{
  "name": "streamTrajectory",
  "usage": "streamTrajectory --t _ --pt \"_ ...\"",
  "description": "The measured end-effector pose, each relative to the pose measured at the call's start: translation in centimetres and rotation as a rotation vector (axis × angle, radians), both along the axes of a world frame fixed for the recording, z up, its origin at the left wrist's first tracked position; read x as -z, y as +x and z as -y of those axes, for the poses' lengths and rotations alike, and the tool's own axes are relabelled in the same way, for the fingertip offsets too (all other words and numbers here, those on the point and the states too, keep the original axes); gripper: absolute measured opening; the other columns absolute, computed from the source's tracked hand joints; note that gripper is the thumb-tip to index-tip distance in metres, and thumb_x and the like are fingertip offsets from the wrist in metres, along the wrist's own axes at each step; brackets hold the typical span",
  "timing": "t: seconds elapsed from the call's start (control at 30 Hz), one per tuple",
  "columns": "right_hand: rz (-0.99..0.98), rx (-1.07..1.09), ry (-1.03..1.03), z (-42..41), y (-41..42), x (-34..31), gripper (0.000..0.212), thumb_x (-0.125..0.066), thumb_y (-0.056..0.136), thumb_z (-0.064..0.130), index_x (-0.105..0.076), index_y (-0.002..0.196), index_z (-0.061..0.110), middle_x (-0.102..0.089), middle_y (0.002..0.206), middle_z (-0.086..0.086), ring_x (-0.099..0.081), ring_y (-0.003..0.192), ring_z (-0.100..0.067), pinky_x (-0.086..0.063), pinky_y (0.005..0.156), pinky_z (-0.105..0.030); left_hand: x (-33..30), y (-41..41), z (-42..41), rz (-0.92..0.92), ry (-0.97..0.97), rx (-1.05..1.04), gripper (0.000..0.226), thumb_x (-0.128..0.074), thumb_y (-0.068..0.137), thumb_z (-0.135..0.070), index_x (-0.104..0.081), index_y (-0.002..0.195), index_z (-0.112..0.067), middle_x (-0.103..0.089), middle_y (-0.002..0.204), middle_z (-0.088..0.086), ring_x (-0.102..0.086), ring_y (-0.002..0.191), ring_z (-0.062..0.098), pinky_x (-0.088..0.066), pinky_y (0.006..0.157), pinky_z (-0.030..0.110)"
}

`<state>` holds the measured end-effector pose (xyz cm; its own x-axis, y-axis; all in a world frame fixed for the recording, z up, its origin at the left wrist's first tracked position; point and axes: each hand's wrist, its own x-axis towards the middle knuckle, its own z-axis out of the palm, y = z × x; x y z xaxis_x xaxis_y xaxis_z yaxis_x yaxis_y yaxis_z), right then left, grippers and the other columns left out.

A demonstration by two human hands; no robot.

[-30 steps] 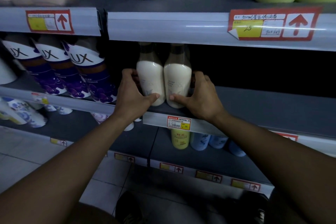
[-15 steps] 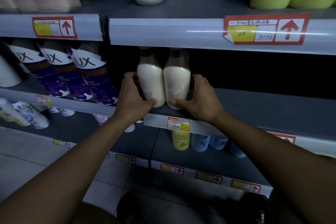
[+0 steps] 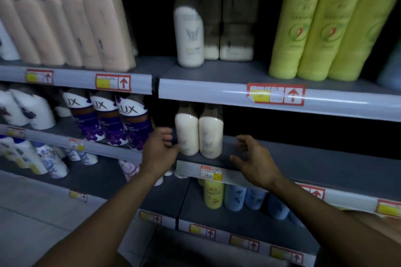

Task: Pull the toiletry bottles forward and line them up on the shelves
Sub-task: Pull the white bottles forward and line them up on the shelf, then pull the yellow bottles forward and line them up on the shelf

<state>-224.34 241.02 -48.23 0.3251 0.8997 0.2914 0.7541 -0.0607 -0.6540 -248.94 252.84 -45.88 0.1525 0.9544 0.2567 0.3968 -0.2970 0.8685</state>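
The two cream bottles (image 3: 198, 131) stand side by side, touching, at the front edge of the middle shelf (image 3: 303, 158), between the two hands. The left hand (image 3: 159, 150) lies against the left bottle's lower side, thumb touching it and fingers curled beside it; whether that grip truly holds the bottle I cannot tell. The right hand (image 3: 252, 158) is clear of the pair, just right of it, its grip wide and holding nothing, fingers loosely bent above the shelf lip.

The risk, as I judge it: the bottles stand so near the edge that a nudge from the left thumb could tip one forward off the shelf.

Left of the left hand stands a row of purple bottles (image 3: 121, 123). On the shelf above the hands are a white bottle (image 3: 189, 34) and green bottles (image 3: 314, 24).
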Motion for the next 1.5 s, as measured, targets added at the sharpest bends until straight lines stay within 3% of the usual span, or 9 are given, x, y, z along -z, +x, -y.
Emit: streamTrajectory --t 0.2,0.4,0.6,0.73,0.87,1.0,1.17,1.33,1.5 --pt "-0.008 0.023 0.18 4.1 -0.1 -4.8 0.035 -0.073 0.087 0.018 -0.063 0.121 0.022 -0.065 0.108 0.01 -0.063 0.1 0.0 -0.056 0.089 -0.03 -5.1 -0.2 3.1 0.075 0.204 -0.035 0.026 -0.067 0.083 0.002 -0.065 0.098 -0.02 -0.067 0.085 -0.003 -0.062 0.075 0.011 -0.046 0.067 0.014" --pt "0.052 0.0 0.346 7.5 -1.5 -12.6 0.023 -0.067 0.087 0.023 -0.064 0.109 0.027 -0.067 0.092 0.014 -0.066 0.086 -0.006 -0.057 0.073 -0.03 -12.5 0.8 4.7 0.142 0.37 -0.013 0.024 -0.068 0.086 -0.002 -0.063 0.092 -0.024 -0.067 0.08 -0.002 -0.06 0.068 0.006 -0.045 0.065 0.009" --pt "0.127 0.109 0.431 9.1 -1.6 -18.7 0.029 -0.063 0.086 0.026 -0.063 0.115 0.024 -0.067 0.098 0.011 -0.065 0.086 -0.006 -0.056 0.079 -0.035 -17.6 2.2 5.0 0.069 0.39 0.009 0.024 -0.073 0.084 -0.01 -0.062 0.1 -0.022 -0.066 0.09 -0.003 -0.06 0.073 0.011 -0.051 0.077 0.03" --pt "0.102 0.215 0.397 8.1 -0.8 -20.8 0.048 -0.065 0.09 0.024 -0.054 0.136 0.017 -0.063 0.125 -0.002 -0.062 0.107 -0.016 -0.054 0.093 -0.04 -19.4 3.4 3.8 0.008 0.421 0.017 0.03 -0.076 0.084 -0.015 -0.063 0.111 -0.016 -0.067 0.101 0.003 -0.061 0.076 0.01 -0.048 0.078 0.027" --pt "0.069 0.318 0.368 6.1 0.3 -21.8 0.064 -0.067 0.091 0.027 -0.043 0.148 0.01 -0.052 0.144 -0.009 -0.053 0.13 -0.026 -0.046 0.108 -0.039 -20.2 4.8 1.7 -0.075 0.407 0.03 0.054 -0.081 0.084 -0.026 -0.057 0.131 -0.012 -0.061 0.124 0.01 -0.066 0.105 0.024 -0.053 0.09 0.034" --pt "0.051 0.423 0.294 4.0 1.5 -21.7 0.065 -0.068 0.09 0.034 -0.041 0.145 0.009 -0.043 0.138 -0.014 -0.039 0.133 -0.034 -0.036 0.109 -0.04 -20.4 6.1 -1.0 -0.091 0.349 0.035 0.077 -0.082 0.077 -0.042 -0.047 0.139 -0.016 -0.056 0.136 0.013 -0.064 0.117 0.03 -0.054 0.1 0.047" --pt "0.091 0.6 0.374 1.7 1.8 -20.8 0.062 -0.072 0.088 0.039 -0.048 0.138 0.011 -0.039 0.13 -0.011 -0.036 0.124 -0.032 -0.037 0.105 -0.039 -21.4 8.6 -4.5 -0.065 0.335 -0.037 0.084 -0.089 0.077 -0.035 -0.042 0.141 -0.007 -0.05 0.14 0.019 -0.054 0.127 0.037 -0.047 0.108 0.045" --pt "0.101 0.81 0.483 -0.6 0.7 -20.7 0.061 -0.081 0.078 0.046 -0.05 0.121 0.014 -0.042 0.123 -0.01 -0.04 0.115 -0.032 -0.035 0.101 -0.04 -22.1 10.4 -7.0 0.025 0.289 -0.134 0.1 -0.09 0.073 -0.044 -0.032 0.146 -0.008 -0.046 0.145 0.021 -0.048 0.132 0.041 -0.045 0.107 0.047" --pt "0.124 0.81 0.557 -1.2 0.9 -19.7 0.055 -0.08 0.079 0.046 -0.052 0.119 0.021 -0.042 0.119 -0.004 -0.041 0.114 -0.028 -0.031 0.098 -0.038 -21.3 10.6 -9.5 0.0 0.269 -0.198 0.09 -0.089 0.069 -0.052 -0.047 0.133 -0.005 -0.059 0.134 0.02 -0.057 0.124 0.043 -0.05 0.1 0.05"
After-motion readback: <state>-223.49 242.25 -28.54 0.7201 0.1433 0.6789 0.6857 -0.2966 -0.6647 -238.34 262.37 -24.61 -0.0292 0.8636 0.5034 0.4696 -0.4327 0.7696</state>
